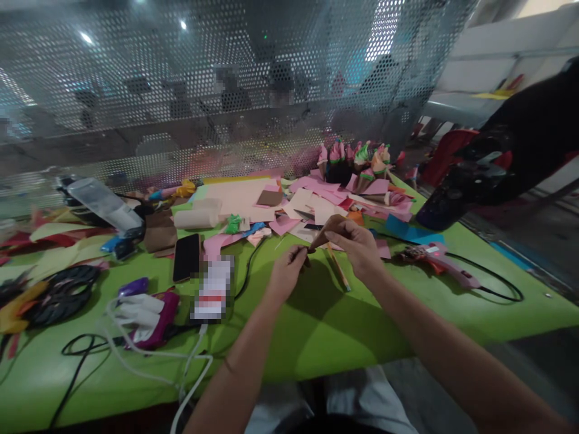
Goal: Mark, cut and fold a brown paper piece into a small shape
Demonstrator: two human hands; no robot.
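Observation:
A small brown cone-shaped piece (322, 239), rolled from sheet material, is held above the green table. My right hand (355, 244) is wrapped round its wide end. At the narrow tip, my left hand (289, 268) pinches with thumb and fingertips. Part of the piece is hidden by my fingers. Just below my right hand a pencil (339, 269) lies on the table. Scissors (304, 214) rest among paper-like scraps beyond my hands. To the right lies a pink glue gun (446, 263) with a black cord.
Several ice-cream-shaped craft pieces (357, 160) stand at the back right, amid pink sheets (321, 191). A dark phone (186, 258), a lit phone (215, 289) and a magenta power strip (158, 319) with white cables lie left. A perforated metal screen (226, 114) rises behind the table (325, 337).

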